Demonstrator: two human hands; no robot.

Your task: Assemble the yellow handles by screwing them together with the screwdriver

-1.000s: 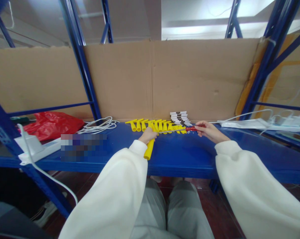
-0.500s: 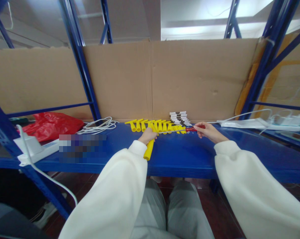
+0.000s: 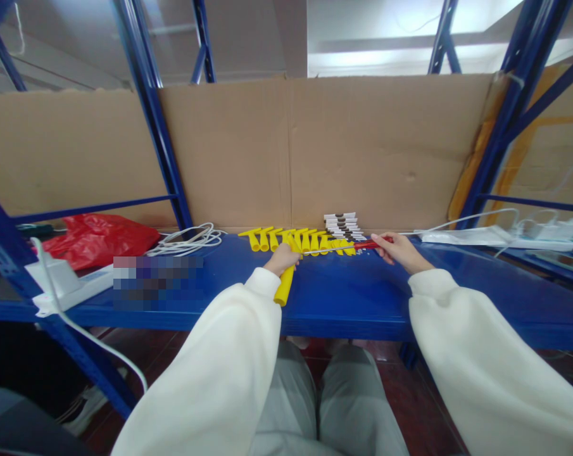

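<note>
My left hand (image 3: 283, 259) is wrapped round a yellow tool with a thick handle (image 3: 285, 288) that points down toward the table's front edge. In my right hand (image 3: 396, 251) is the red handle of a screwdriver (image 3: 366, 244); its metal shaft reaches left to the yellow tool's head by my left fingers. Several yellow T-shaped tools (image 3: 264, 240) lie in a row behind my left hand. Small yellow pieces (image 3: 347, 247) lie between my hands, with tiny pale bits beside them. A stack of white and black strips (image 3: 342, 226) is behind these.
The blue tabletop (image 3: 347, 291) is backed by cardboard (image 3: 352, 152). A red plastic bag (image 3: 100, 240), a coiled white cable (image 3: 191, 240) and a power strip (image 3: 77, 291) are at left. Another power strip (image 3: 542, 237) is at right, with blue rack posts on both sides.
The fingers of my right hand have shifted on the red handle, and the hand has moved very slightly. My left hand and the yellow tool look unmoved.
</note>
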